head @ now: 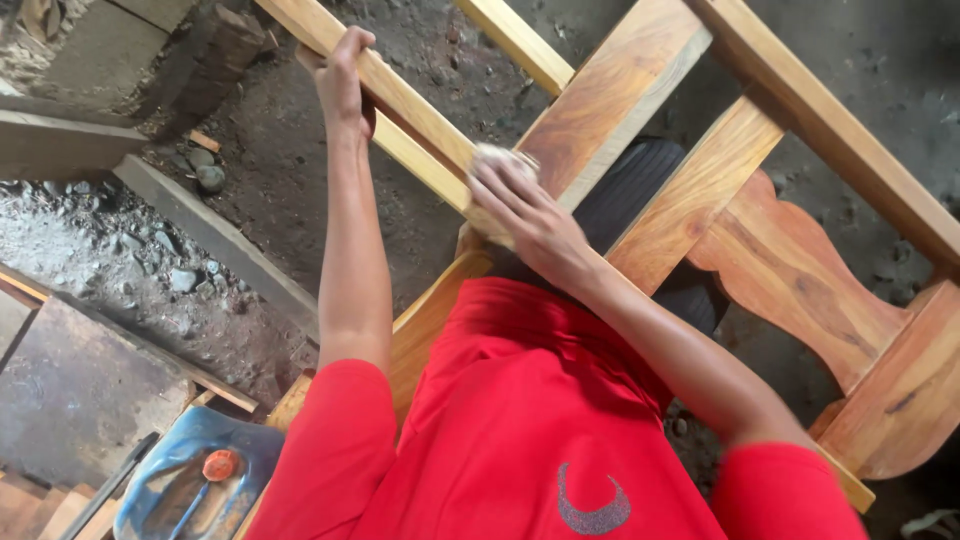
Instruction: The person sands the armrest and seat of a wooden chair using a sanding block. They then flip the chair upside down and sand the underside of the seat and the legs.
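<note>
A wooden chair frame [700,190] of pale and reddish timber lies tilted across my lap. My left hand [343,80] grips a pale wooden rail [400,100] of the frame near its upper end. My right hand [525,215] presses a small pale pad or cloth [500,155] against the same rail lower down, fingers curled over it. My red shirt fills the bottom of the view.
Dirt ground with stones lies to the left, crossed by a grey plank [215,235]. A blue plastic can with an orange cap [200,475] sits at bottom left beside a dark metal sheet [75,390]. Concrete blocks [70,140] stand at top left.
</note>
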